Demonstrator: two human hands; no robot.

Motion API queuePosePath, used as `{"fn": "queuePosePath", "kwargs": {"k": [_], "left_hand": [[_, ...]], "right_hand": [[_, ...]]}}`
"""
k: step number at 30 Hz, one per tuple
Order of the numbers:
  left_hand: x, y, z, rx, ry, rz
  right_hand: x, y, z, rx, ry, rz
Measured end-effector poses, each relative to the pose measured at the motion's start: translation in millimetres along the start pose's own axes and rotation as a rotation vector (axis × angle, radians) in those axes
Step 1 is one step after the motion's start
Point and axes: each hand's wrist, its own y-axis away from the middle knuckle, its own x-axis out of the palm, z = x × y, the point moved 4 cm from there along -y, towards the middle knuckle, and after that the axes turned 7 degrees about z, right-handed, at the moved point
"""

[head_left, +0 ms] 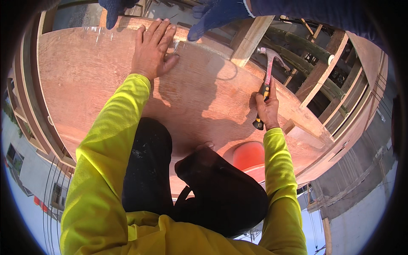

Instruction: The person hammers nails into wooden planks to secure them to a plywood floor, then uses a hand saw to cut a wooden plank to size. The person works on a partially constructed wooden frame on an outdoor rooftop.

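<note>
My left hand (155, 51) lies open on a reddish-brown plywood sheet (80, 72), its fingertips reaching the far edge. Nothing is held in it. To the right, my right hand (268, 109) is wrapped round the black-and-yellow grip of a claw hammer (270, 63), low on the handle. The hammer's metal head points away from me, just past the sheet's far edge and near the open framing. Pale chips and splits mark the sheet's edge on both sides of my left hand.
Another person's dark blue gloved hand (221, 17) reaches in at the top, with a second glove (112, 12) further left. Timber beams (253, 40) and bamboo poles (297, 41) frame open gaps at right. A wood offcut (304, 133) and a rounded orange-red object (248, 154) rest nearby.
</note>
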Motion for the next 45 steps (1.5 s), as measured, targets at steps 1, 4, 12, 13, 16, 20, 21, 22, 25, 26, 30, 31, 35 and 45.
{"fn": "queuePosePath", "kwargs": {"k": [1, 4, 12, 13, 16, 20, 21, 22, 25, 26, 30, 31, 35, 45], "left_hand": [[0.7, -5.8, -2.0, -0.016, 0.006, 0.016], [1.5, -7.5, -1.0, -0.013, 0.093, -0.015], [2.9, -10.6, 2.8, -0.021, 0.137, -0.057], [4.7, -8.2, 2.3, -0.027, 0.166, -0.073], [5.4, 1.4, -1.7, -0.046, 0.197, -0.057], [10.1, 0.9, 4.9, -0.052, 0.186, -0.133], [12.1, -1.3, 8.6, -0.044, 0.172, -0.156], [11.7, -0.1, 3.7, -0.023, 0.17, -0.166], [-2.1, -5.6, -3.1, -0.106, 0.22, 0.053], [-8.4, -4.6, -6.8, -0.124, 0.168, -0.014], [-8.6, -17.9, -12.4, -0.142, -0.03, -0.131], [-7.5, -18.5, -16.0, -0.112, -0.037, -0.132], [-2.3, -22.6, -0.3, 0.03, -0.059, -0.115], [6.6, -24.4, 0.7, 0.044, -0.194, -0.099]], "right_hand": [[-1.7, 1.7, 4.5, -0.004, 0.094, 0.025], [-0.3, -6.7, -0.8, -0.086, 0.551, -0.124], [-11.3, -5.4, -10.9, 0.082, 0.269, -0.136], [-10.5, -4.0, -9.2, 0.08, 0.288, -0.141], [-11.1, -3.0, -8.9, 0.066, 0.348, -0.152], [-15.8, -6.1, -7.5, 0.02, 0.426, -0.116], [-13.5, -5.5, -5.6, 0.011, 0.394, -0.096], [-12.9, -7.8, -3.8, -0.056, 0.452, -0.062], [-25.6, -15.1, 26.0, 0.211, 0.262, 0.133], [-33.2, -23.2, 36.1, 0.233, 0.243, 0.182], [-66.3, -84.1, 64.3, 0.155, 0.256, 0.247], [-75.7, -99.6, 59.7, 0.134, 0.271, 0.241], [-116.5, -165.0, 22.3, 0.156, 0.745, 0.36], [-39.9, -247.3, -31.5, -0.264, 0.994, 0.767]]}}
